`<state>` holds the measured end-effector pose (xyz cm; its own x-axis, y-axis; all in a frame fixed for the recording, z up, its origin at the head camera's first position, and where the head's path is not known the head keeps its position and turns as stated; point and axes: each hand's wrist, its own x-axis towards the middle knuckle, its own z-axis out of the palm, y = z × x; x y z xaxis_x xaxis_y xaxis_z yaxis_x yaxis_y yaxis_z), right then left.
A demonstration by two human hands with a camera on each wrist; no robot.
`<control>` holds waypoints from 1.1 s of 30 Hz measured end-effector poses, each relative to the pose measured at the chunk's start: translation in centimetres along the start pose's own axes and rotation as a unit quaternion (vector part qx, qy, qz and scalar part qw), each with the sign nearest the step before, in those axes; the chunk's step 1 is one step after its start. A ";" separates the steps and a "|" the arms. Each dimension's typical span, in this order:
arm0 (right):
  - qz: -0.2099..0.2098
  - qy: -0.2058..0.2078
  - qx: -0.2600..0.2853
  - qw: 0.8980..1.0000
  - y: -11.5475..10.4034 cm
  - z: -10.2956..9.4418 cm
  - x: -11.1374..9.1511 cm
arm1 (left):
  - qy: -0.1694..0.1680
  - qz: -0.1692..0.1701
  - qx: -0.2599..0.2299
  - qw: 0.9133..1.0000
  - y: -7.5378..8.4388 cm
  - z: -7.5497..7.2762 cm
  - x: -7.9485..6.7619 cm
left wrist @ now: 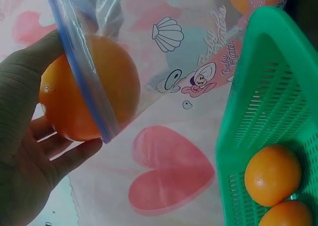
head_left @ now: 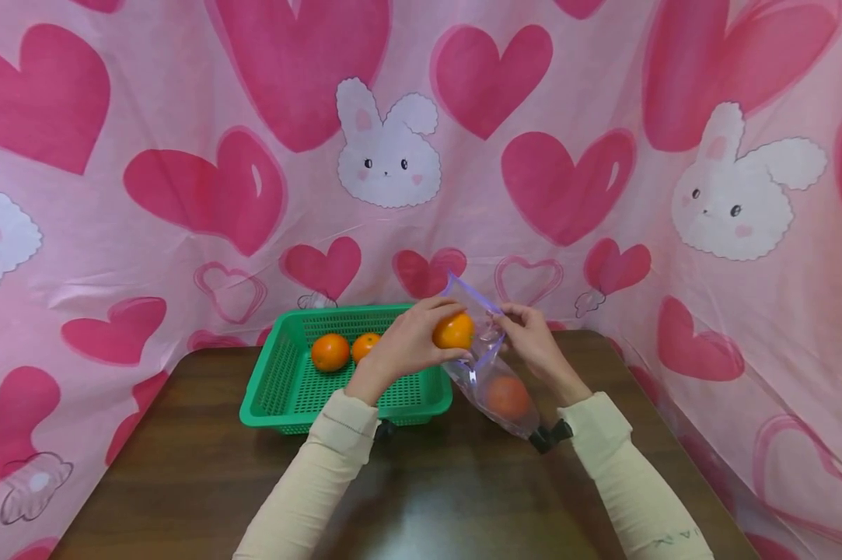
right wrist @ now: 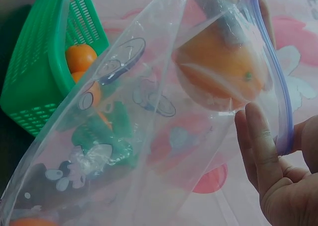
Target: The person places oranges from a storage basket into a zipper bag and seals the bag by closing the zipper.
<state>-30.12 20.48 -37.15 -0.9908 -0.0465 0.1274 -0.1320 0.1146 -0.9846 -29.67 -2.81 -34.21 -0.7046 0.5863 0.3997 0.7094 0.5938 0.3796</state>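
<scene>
left hand (head_left: 407, 340) grips an orange (head_left: 454, 331), thumb on one side, fingers on the other. right hand (head_left: 532, 340) pinches the edge of a clear plastic bag (head_left: 478, 391) at its mouth; in the right wrist view two of its fingers lie along the film. held orange is at the bag mouth, partway in: left wrist view shows the blue-purple zip edge (left wrist: 83, 72) running across it, part of the fruit behind the film, part outside. small green stem spot visible through the plastic in the right wrist view. bag hangs slanted down toward the person, cartoon prints and a shell on it, a second orange (head_left: 508, 398) at its lower end. green basket (head_left: 274, 421) just left of the bag, on a dark brown wooden table (head_left: 462, 505). two loose oranges visible inside it, near its middle: one orange (head_left: 330, 352) in full view, its neighbour (head_left: 365, 344) partly covered by the left hand. cream sleeves (head_left: 644, 490) on both arms. pink cloth (head_left: 462, 194) with hearts and white rabbits behind the table.
</scene>
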 end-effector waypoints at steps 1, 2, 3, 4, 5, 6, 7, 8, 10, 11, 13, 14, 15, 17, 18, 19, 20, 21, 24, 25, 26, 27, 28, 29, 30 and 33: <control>-0.001 -0.001 -0.001 1.000 0.0 0.0 0.0 | 0.000 -0.001 0.001 1.000 0.0 0.1 0.0; -0.002 -0.002 -0.002 1.000 0.0 0.0 0.0 | 0.000 0.000 0.002 1.000 -0.1 0.1 0.0; -0.002 -0.001 -0.001 1.000 0.1 0.0 0.0 | 0.000 0.000 0.003 1.000 -0.1 0.2 0.0; -0.002 -0.001 -0.001 1.000 0.1 0.0 0.1 | 0.001 0.002 0.004 1.000 -0.1 0.2 0.0; -0.003 -0.001 -0.002 1.000 0.0 0.0 0.1 | 0.001 0.003 0.004 1.000 -0.1 0.2 0.0; -0.003 -0.001 -0.003 1.000 0.0 0.0 0.1 | 0.001 0.005 0.005 1.000 -0.1 0.2 0.0; -0.003 -0.001 -0.004 1.000 0.0 0.1 0.1 | 0.001 0.008 0.006 1.000 -0.2 0.2 0.0; -0.003 0.000 -0.005 1.000 0.0 0.1 0.1 | 0.001 0.009 0.007 1.000 -0.2 0.2 0.1; -0.005 -0.001 -0.005 1.000 0.1 0.1 0.2 | 0.000 0.012 0.007 1.000 -0.2 0.3 0.1; -0.006 -0.002 -0.005 1.000 0.1 0.2 0.2 | 0.000 0.013 0.009 1.000 -0.2 0.3 0.1; -0.007 -0.005 -0.001 1.000 0.0 0.2 0.2 | 0.001 0.018 0.010 1.000 -0.3 0.3 0.2; -0.006 -0.006 0.001 1.000 0.0 0.2 0.2 | 0.002 0.021 0.011 1.000 -0.4 0.3 0.2; -0.005 -0.007 0.003 1.000 0.0 0.2 0.2 | 0.003 0.024 0.011 1.000 -0.4 0.4 0.1; -0.003 -0.009 0.007 1.000 0.1 0.1 0.2 | 0.010 0.028 0.011 0.999 -0.6 0.4 0.0; -0.003 -0.009 0.010 1.000 0.1 0.0 0.2 | 0.015 0.031 0.012 0.999 -0.7 0.4 -0.1; -0.004 -0.010 0.012 1.000 0.1 -0.1 0.1 | 0.022 0.033 0.012 0.999 -0.7 0.5 -0.3; -0.004 -0.010 0.013 1.000 0.1 -0.2 0.1 | 0.030 0.037 0.010 0.999 -0.8 0.5 -0.4; -0.005 -0.010 0.015 1.000 0.1 -0.3 0.1 | 0.039 0.041 0.008 0.998 -0.9 0.5 -0.5; -0.009 -0.011 0.018 1.000 0.1 -0.6 0.1 | 0.065 0.051 0.002 0.997 -1.3 0.5 -1.0; -0.010 -0.010 0.018 1.000 0.1 -0.7 0.1 | 0.072 0.053 -0.002 0.996 -1.4 0.5 -1.1; -0.009 -0.008 0.018 1.000 0.1 -0.8 0.1 | 0.075 0.052 -0.006 0.996 -1.5 0.5 -1.2; -0.009 -0.006 0.018 1.000 0.2 -0.9 0.1 | 0.078 0.050 -0.009 0.996 -1.7 0.4 -1.4; -0.008 -0.006 0.019 1.000 0.1 -0.9 0.0 | 0.080 0.045 -0.013 0.996 -1.8 0.4 -1.5; -0.009 -0.005 0.018 1.000 0.1 -1.0 0.0 | 0.081 0.040 -0.015 0.996 -2.0 0.4 -1.7; -0.009 -0.004 0.018 1.000 0.1 -1.0 0.0 | 0.081 0.035 -0.018 0.996 -2.1 0.3 -1.8; -0.008 0.000 0.020 1.000 0.1 -1.0 0.0 | 0.079 0.026 -0.028 0.996 -2.7 0.2 -2.1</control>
<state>-30.19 21.53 -37.17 -0.9885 -0.0476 0.1436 -0.1468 0.0734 -0.9864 -30.11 -5.53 -36.25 -0.6584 0.5192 0.5449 0.7483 0.5296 0.3995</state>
